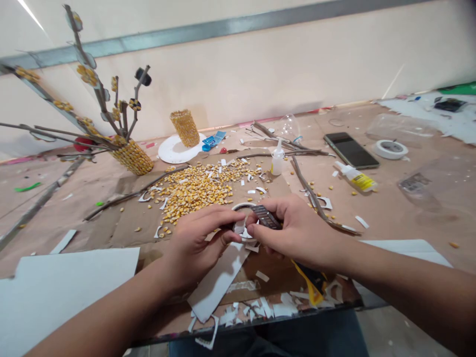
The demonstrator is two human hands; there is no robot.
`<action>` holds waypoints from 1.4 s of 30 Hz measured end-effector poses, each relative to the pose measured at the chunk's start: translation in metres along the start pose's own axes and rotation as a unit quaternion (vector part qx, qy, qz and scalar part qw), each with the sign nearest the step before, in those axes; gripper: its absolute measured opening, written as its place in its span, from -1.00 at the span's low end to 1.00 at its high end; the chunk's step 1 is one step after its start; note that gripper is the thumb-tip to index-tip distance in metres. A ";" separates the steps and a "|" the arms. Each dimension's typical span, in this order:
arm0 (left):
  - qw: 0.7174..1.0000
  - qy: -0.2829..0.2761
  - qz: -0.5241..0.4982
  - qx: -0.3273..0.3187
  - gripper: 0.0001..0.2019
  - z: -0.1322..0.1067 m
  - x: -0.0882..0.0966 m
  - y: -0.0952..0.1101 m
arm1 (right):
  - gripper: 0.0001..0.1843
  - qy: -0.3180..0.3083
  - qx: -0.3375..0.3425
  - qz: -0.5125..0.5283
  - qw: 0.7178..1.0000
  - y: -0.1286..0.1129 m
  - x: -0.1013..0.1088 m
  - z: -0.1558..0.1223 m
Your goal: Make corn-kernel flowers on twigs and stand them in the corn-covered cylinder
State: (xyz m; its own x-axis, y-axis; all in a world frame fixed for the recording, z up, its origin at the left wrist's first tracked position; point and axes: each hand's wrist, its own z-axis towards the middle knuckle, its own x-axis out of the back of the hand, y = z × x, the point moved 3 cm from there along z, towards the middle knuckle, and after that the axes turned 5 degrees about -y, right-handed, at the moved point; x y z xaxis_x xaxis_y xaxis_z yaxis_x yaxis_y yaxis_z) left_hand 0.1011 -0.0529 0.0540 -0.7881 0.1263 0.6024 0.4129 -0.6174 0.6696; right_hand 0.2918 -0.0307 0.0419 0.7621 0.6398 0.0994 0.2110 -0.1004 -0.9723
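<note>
My left hand (206, 238) is closed, its fingertips pinching a small white piece (240, 227). My right hand (293, 225) is closed around a snap-off utility knife; its dark, scored blade (266, 217) shows between the fingers, close to the white piece. Below the palm the yellow-and-black handle (312, 285) sticks out, its middle hidden by the hand. A white ring (243, 206) shows partly behind my fingertips. Under the hands lies a white strip of card (219, 282). Just beyond is a spread pile of corn kernels (197, 191).
A kernel-covered pot (134, 156) with decorated twigs stands left. Behind, another kernel-covered cup (185, 129) is on a white plate (173, 151). Right are a glue bottle (277, 161), another lying glue bottle (359, 178), a phone (351, 149) and a tape roll (390, 148). White scraps (260, 307) line the front edge.
</note>
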 end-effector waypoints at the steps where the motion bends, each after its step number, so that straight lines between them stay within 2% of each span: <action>1: 1.000 0.000 0.006 -0.009 -0.72 0.000 0.000 0.000 | -0.89 0.004 -0.001 -0.002 1.000 0.000 0.000 0.000; 19: 0.998 -0.014 0.035 -0.042 -0.72 -0.002 -0.002 0.002 | -0.89 0.013 -0.011 -0.044 0.999 0.001 -0.001 0.002; 30: 0.996 -0.006 0.038 -0.085 -0.74 -0.003 -0.003 0.001 | -0.88 0.031 0.040 -0.099 0.994 -0.002 -0.001 0.001; 38: 0.997 -0.006 0.026 -0.073 -0.72 -0.001 -0.003 0.003 | -0.88 0.047 0.068 -0.123 0.989 -0.004 -0.001 0.000; 42: 1.000 -0.002 -0.008 -0.016 -0.72 -0.001 -0.003 0.001 | -0.87 0.056 0.084 -0.123 0.987 -0.005 -0.001 0.000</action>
State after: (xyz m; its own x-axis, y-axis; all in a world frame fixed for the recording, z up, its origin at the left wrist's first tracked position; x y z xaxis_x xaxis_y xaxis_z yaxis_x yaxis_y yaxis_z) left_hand 0.1037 -0.0547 0.0522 -0.7922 0.1402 0.5939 0.3851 -0.6401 0.6648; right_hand 0.2900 -0.0311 0.0464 0.7649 0.5403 0.3506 0.3011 0.1812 -0.9362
